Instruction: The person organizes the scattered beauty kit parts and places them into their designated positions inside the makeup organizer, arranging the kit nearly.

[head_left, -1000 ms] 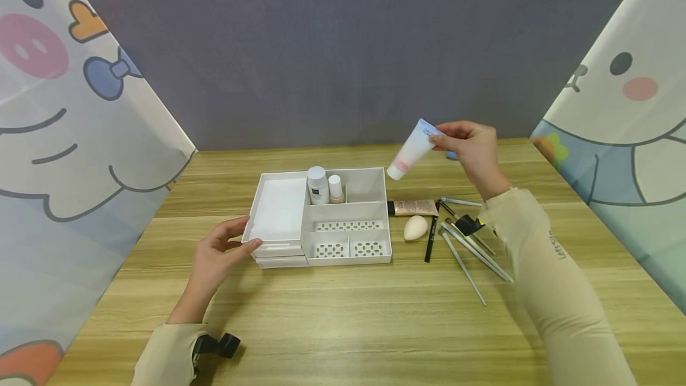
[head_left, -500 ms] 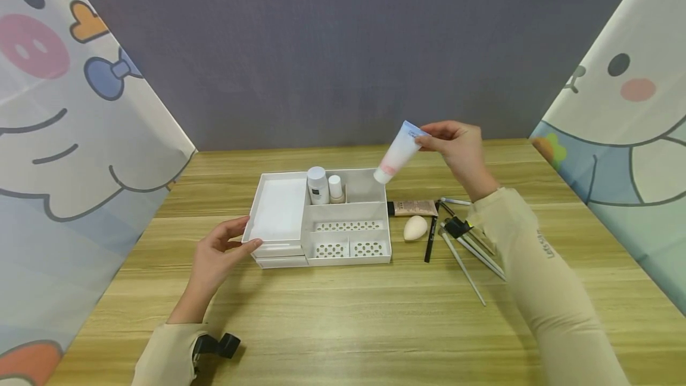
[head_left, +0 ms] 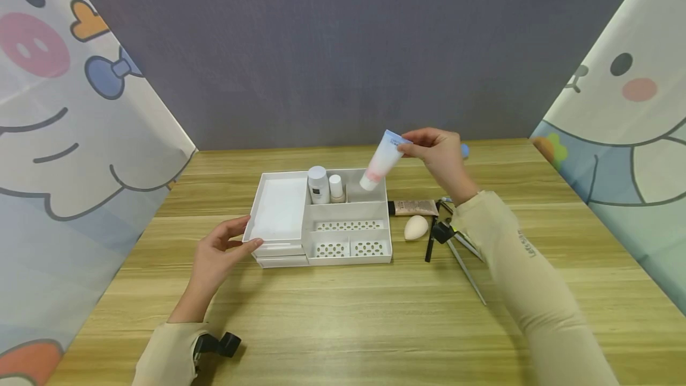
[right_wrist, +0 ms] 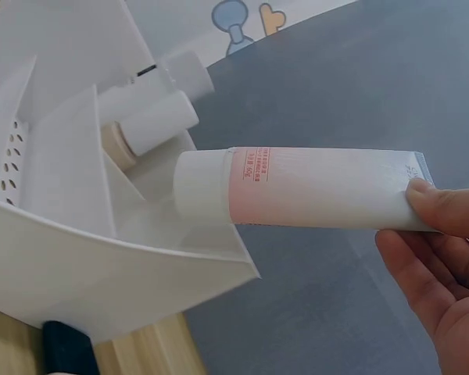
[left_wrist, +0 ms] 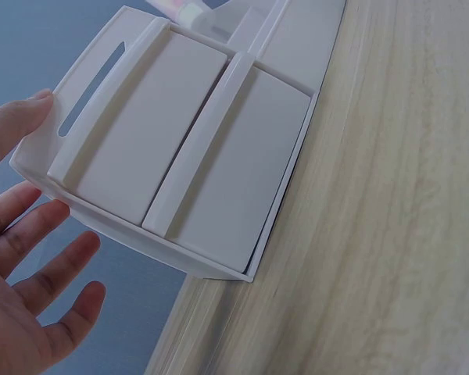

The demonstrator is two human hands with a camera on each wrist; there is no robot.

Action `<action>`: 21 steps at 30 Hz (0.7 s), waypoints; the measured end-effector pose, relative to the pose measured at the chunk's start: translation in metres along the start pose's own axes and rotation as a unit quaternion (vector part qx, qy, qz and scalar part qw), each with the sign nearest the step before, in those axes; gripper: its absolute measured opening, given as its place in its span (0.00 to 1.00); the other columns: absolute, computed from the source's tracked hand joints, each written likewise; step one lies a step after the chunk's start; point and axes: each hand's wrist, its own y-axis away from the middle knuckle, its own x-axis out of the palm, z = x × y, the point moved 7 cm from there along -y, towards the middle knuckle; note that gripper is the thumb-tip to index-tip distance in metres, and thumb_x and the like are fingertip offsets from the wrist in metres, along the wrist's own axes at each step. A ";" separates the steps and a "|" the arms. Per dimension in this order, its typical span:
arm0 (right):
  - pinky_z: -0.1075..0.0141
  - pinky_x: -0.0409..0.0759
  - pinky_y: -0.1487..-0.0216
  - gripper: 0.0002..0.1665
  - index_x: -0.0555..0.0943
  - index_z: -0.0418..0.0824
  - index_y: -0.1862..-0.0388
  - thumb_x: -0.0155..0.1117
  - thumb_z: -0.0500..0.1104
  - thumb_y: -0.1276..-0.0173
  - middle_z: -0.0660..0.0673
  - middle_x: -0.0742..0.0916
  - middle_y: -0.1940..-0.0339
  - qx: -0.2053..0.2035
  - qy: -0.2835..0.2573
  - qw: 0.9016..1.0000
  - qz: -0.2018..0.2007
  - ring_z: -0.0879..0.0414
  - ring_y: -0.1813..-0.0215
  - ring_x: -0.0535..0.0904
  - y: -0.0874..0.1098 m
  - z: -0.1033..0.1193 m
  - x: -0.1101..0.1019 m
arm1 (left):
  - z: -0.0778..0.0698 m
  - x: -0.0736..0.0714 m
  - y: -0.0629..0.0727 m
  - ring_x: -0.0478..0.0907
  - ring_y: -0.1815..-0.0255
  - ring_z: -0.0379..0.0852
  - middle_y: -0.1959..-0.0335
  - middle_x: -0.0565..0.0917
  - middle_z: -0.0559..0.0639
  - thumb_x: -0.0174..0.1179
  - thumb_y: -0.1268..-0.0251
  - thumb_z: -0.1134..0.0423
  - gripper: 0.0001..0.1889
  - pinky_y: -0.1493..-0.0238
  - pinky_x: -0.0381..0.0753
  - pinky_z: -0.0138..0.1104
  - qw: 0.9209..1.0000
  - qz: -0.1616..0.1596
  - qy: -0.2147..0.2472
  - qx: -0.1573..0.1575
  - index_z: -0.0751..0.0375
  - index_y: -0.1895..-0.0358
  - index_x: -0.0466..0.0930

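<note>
Closest is the wood tabletop (head_left: 321, 326). Then comes the left hand (head_left: 217, 252), with its thumb and a finger touching the corner of a white box (head_left: 278, 207) and its other fingers loose and spread. The near side of the box has two drawers (left_wrist: 148, 133), both pushed in. To the right of the box lie thin brushes (head_left: 467, 273), a black pen (head_left: 430, 246), an egg-shaped sponge (head_left: 415, 227) and a tan tube (head_left: 415, 208) with a black cap. In the back row of the box, a big white bottle (head_left: 318, 187) and a small bottle (head_left: 336, 187) stand side by side. Next to them, the pink, white and blue tube (head_left: 382, 161) tilts over the back right space, cap down; I can't tell if it touches the box. The right hand (head_left: 439, 151) pinches its flat blue end. This tube looks light and soft, so a hard squeeze could bend it, and its smooth skin might slip. It probably won't break. The flat end seems good to pinch, and the hard cap should be firm to hold too. Behind everything is a dark gray wall (head_left: 343, 52).
</note>
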 end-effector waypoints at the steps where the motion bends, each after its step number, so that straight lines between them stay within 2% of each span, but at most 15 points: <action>1: 0.68 0.85 0.61 0.09 0.87 0.30 0.61 0.75 0.31 0.41 0.51 0.88 0.71 0.001 0.001 1.000 0.003 0.58 0.68 0.86 0.001 -0.001 0.002 | 0.000 0.000 0.000 0.79 0.51 0.30 0.50 0.83 0.34 0.72 0.43 0.71 0.23 0.56 0.79 0.25 1.000 0.000 0.001 0.000 0.69 0.42 0.80; 10: 0.62 0.86 0.60 0.14 0.85 0.24 0.58 0.75 0.32 0.40 0.52 0.88 0.73 -0.010 0.017 1.000 0.022 0.57 0.69 0.85 0.004 -0.011 0.017 | -0.001 0.001 -0.001 0.79 0.51 0.30 0.50 0.83 0.34 0.72 0.43 0.72 0.23 0.56 0.79 0.24 1.000 0.002 0.004 0.006 0.70 0.42 0.79; 17: 0.66 0.85 0.62 0.13 0.85 0.25 0.59 0.75 0.32 0.40 0.52 0.89 0.72 -0.006 0.030 0.999 0.035 0.53 0.69 0.87 0.007 -0.019 0.027 | -0.001 0.001 -0.001 0.79 0.51 0.29 0.50 0.83 0.33 0.71 0.43 0.73 0.23 0.56 0.79 0.24 1.000 0.001 0.006 0.010 0.71 0.43 0.79; 21: 0.68 0.84 0.63 0.12 0.86 0.26 0.60 0.76 0.33 0.40 0.50 0.89 0.71 -0.002 0.048 0.998 0.041 0.56 0.69 0.86 0.009 -0.021 0.033 | -0.002 0.001 -0.001 0.79 0.51 0.30 0.51 0.83 0.33 0.71 0.43 0.73 0.23 0.57 0.79 0.24 1.000 -0.001 0.009 0.012 0.71 0.43 0.79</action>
